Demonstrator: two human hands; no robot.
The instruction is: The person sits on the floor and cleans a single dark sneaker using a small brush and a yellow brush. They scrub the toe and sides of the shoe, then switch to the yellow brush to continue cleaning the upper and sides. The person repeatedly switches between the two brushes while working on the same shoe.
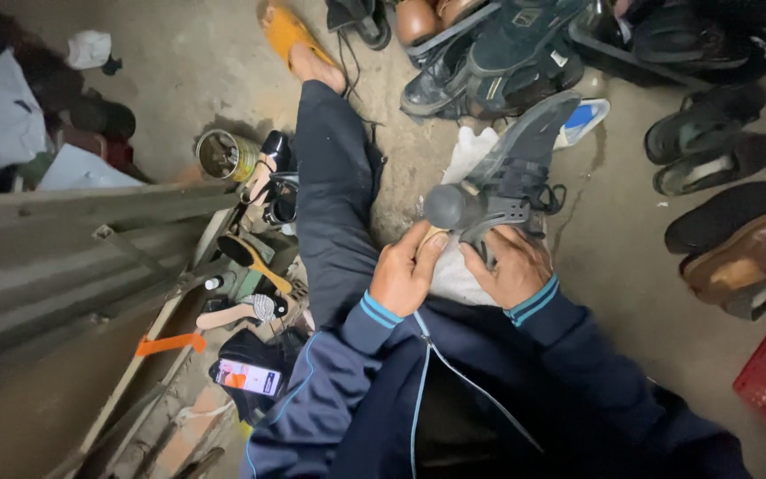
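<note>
The left hand (403,277) has its fingers closed around a wooden-handled tool (450,209) with a round dark head. The right hand (513,266) grips a dark sandal (519,155), sole up over the person's lap. A rusty tin can (226,154) stands on the floor, far left.

A dark strappy sandal (516,168) sits sole-up, tilted over the lap on a white cloth (458,266), with a round-headed tool (449,208) touching its heel.
</note>
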